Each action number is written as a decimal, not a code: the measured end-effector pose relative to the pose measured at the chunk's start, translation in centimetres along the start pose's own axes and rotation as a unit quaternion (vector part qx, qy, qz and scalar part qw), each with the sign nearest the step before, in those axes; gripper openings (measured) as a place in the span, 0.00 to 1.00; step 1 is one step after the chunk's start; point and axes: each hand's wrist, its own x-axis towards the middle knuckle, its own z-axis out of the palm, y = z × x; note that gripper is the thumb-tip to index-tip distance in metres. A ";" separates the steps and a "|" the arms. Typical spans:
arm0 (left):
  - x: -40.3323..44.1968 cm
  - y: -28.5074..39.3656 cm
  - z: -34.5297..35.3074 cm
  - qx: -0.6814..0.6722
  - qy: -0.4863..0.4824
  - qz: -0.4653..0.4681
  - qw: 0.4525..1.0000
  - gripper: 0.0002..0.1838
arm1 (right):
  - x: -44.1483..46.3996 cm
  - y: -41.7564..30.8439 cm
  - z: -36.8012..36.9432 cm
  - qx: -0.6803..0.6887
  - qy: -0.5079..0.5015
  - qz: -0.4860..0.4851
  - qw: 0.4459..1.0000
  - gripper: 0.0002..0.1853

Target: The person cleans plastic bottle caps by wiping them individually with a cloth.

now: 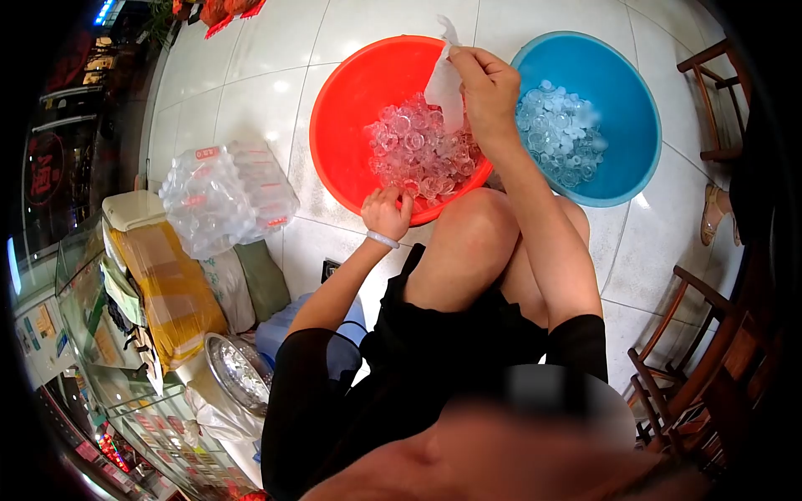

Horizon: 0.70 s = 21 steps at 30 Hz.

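Observation:
A red basin (341, 104) on the tiled floor holds a heap of small clear plastic pieces (409, 138), round and cup-like. Above it my right hand (491, 96) is closed in a pinch on a thin, whitish plastic bag (445, 93), which hangs down toward the pieces. My left hand (387, 213), with a pale bangle at the wrist, is at the basin's near-left rim. Its fingers curl in, and whatever they hold is hidden. To the right, a blue basin (631, 125) contains more clear and whitish pieces (561, 134).
Clear plastic-wrapped packs (225, 196) lie on the floor at left. A taped carton (163, 275), sacks and a metal bowl (238, 371) stand beside a glass cabinet. Wooden chairs (681, 351) are at right, near another person's foot (713, 213).

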 end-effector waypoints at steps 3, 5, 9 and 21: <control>0.0 0.1 -0.1 0.008 -0.017 -0.013 1.000 0.10 | 0.1 0.0 0.1 0.020 0.022 0.004 1.000 0.09; -0.1 0.1 -0.2 0.013 -0.019 -0.016 1.000 0.10 | 0.0 -0.2 0.0 0.038 0.021 0.008 0.999 0.09; -0.1 0.1 0.0 0.009 -0.006 -0.020 1.000 0.09 | 0.1 0.0 -0.4 0.034 0.019 -0.005 0.999 0.09; -0.8 -0.6 0.6 0.049 -0.043 -0.068 0.996 0.15 | -1.2 -0.6 -0.8 0.039 -0.074 0.006 0.996 0.13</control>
